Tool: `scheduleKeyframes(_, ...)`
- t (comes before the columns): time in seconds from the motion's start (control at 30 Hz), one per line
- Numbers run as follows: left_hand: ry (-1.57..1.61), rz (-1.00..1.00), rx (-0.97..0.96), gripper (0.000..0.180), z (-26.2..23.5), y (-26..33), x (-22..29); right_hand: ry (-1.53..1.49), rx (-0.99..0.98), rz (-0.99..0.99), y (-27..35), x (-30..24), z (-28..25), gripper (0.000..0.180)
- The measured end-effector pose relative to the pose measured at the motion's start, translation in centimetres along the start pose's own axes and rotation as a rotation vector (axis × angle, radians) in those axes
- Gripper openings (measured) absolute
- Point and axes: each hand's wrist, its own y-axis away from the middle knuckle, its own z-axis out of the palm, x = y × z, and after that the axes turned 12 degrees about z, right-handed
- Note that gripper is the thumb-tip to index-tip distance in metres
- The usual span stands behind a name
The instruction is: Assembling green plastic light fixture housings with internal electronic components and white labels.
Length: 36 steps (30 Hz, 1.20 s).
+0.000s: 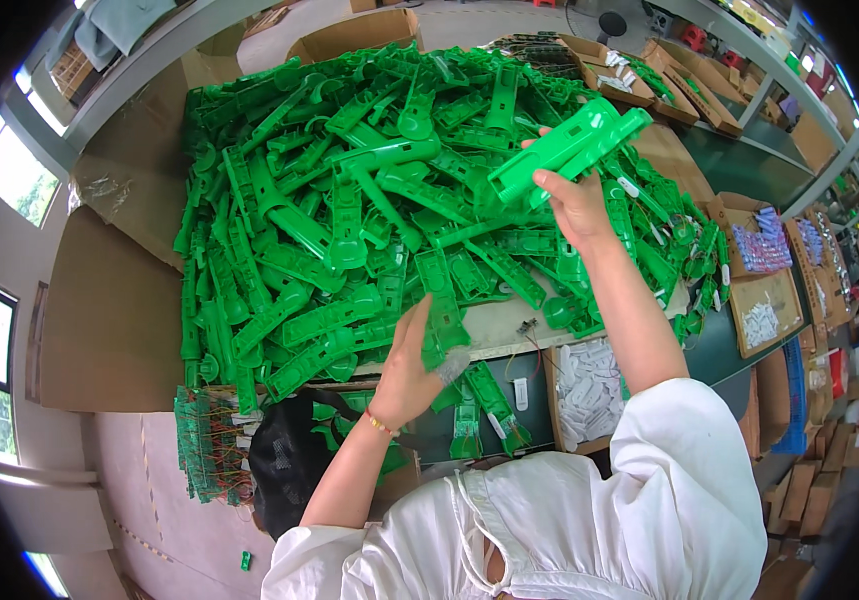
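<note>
My right hand (pixel 581 208) is raised over the right side of a large heap of green plastic shells (pixel 349 225). Its fingers and thumb close around green plastic shells (pixel 561 148), long and trough-shaped, lying side by side. My left hand (pixel 404 375) is at the near edge of the heap, fingers stretched out and thumb apart. Whitish wrap covers a digit. Right beside it is a slightly blurred green shell (pixel 442 310); contact is unclear. Nearer to me, green pieces with thin wires (pixel 492 400) lie on the dark table, next to a small white part (pixel 520 393).
A box of white plastic parts (pixel 589 395) stands right of my left hand. Bundled green circuit boards (pixel 207 445) and a black bag (pixel 289 455) are at the near left. A cardboard wall (pixel 109 310) bounds the heap's left. Trays (pixel 764 315) line the right.
</note>
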Motion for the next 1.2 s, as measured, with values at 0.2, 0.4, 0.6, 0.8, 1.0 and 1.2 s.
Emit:
scheduleKeyframes(0.2, 0.144, 0.019, -0.043, 0.085, 2.1, -1.0, -0.4, -0.473, -0.138, 0.221, 2.1, 1.0, -2.3, 0.071)
scheduleKeyframes(0.4, 0.719, -0.003, -0.021, 0.076, 2.9, -1.6, 1.1, -0.571, -0.48, 0.337, 6.2, 2.1, -1.4, 0.075)
scheduleKeyframes(0.6, 0.9, 0.017, -0.036, 0.059, 3.8, -1.6, 4.7, -0.477, -0.618, 0.336, 9.1, 3.8, -0.3, 0.074)
scheduleKeyframes(0.8, 0.834, -0.104, -0.01, 0.044, 4.5, -0.7, 5.2, -0.58, -0.704, 0.355, 10.0, 3.2, 0.7, 0.083)
scheduleKeyframes(1.0, 0.857, -0.11, 0.0, 0.041, 4.4, 0.1, 5.0, -0.651, -0.658, 0.378, 11.2, 2.0, 1.5, 0.091)
scheduleKeyframes(1.2, 0.88, -0.109, 0.02, 0.042, 4.2, 1.0, 4.3, -0.611, -0.663, 0.376, 11.7, 1.7, 1.4, 0.092)
